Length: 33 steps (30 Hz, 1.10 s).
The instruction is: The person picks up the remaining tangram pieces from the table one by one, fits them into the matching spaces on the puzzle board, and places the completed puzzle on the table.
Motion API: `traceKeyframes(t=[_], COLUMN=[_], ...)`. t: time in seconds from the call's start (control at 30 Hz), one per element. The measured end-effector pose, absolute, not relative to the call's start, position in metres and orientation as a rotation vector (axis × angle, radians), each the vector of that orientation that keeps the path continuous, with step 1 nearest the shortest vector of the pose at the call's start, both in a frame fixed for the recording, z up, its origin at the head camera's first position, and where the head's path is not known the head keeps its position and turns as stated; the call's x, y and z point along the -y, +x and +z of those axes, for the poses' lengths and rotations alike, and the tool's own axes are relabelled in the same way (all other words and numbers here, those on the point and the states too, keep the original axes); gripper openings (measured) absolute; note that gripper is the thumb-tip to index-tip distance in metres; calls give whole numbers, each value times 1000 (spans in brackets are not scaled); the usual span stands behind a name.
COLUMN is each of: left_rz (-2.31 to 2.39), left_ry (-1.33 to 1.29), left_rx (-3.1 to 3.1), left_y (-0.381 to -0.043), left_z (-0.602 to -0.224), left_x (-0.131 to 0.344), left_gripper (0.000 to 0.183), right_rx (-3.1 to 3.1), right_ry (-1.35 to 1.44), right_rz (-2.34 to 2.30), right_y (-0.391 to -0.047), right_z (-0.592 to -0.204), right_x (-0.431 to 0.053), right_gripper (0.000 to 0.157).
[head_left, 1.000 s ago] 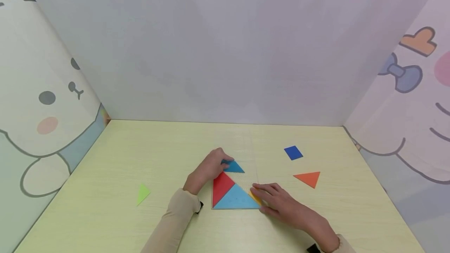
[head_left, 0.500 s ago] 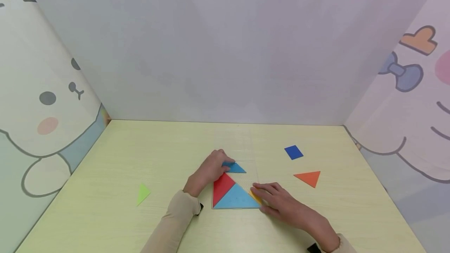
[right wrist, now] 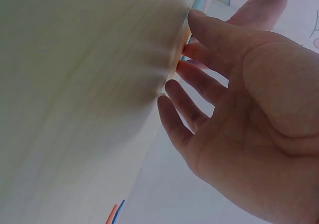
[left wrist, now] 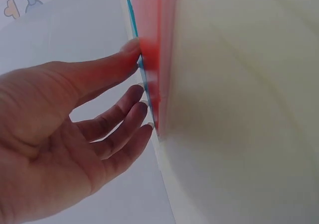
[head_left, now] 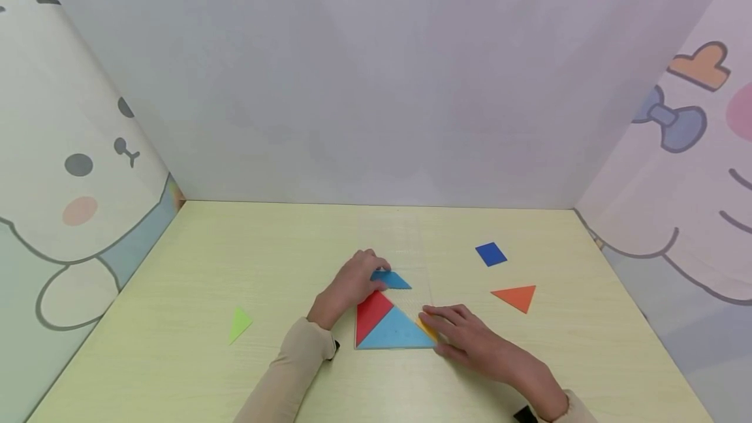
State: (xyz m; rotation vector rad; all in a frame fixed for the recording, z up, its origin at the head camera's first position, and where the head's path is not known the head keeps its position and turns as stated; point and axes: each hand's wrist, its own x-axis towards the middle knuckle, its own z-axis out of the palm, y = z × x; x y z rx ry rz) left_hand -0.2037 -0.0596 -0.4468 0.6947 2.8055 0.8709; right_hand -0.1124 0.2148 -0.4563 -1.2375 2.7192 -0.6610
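Observation:
My left hand (head_left: 350,277) reaches over a clear square tray from its left side, thumb and forefinger pinching a blue tangram piece (head_left: 397,281). The hand hides this piece's left end. Below it in the tray lie a red triangle (head_left: 372,314) and a light blue triangle (head_left: 396,332), edge to edge. My right hand (head_left: 470,343) rests at the tray's right side. Its relaxed fingers lie over a yellow piece (head_left: 427,329), which they mostly hide. In the right wrist view, the right fingertips (right wrist: 180,67) touch the tray's edge.
A green triangle (head_left: 239,325) lies far to the left on the pale wooden table (head_left: 282,234). To the right lie an orange triangle (head_left: 516,297) and a dark blue square (head_left: 491,254). A grey wall (head_left: 376,83) stands behind, with cartoon-printed panels at both sides.
The blue piece has shifted slightly right under my left hand. The left thumb and fingers have moved a little on it. My right hand has stayed in place.

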Motion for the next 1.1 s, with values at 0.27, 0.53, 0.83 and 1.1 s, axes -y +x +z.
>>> traceKeyframes(t=[0.27, 0.53, 0.83, 1.1], left_rz=[834, 799, 873, 845], left_ry=[709, 733, 700, 704], left_rx=[-2814, -2821, -2741, -2756], left_y=[-207, -209, -207, -206], left_z=[-448, -447, -444, -444], left_x=[57, 54, 54, 54], left_gripper=[31, 24, 24, 25], right_rx=[-2712, -2731, -2723, -2723], right_ry=[-1218, -1261, -1249, -1253], right_rz=[-670, -670, -669, -662], right_y=[-112, -112, -112, -113], right_z=[-455, -457, -456, -457], right_x=[-215, -215, -215, -215], right_gripper=[51, 51, 51, 51])
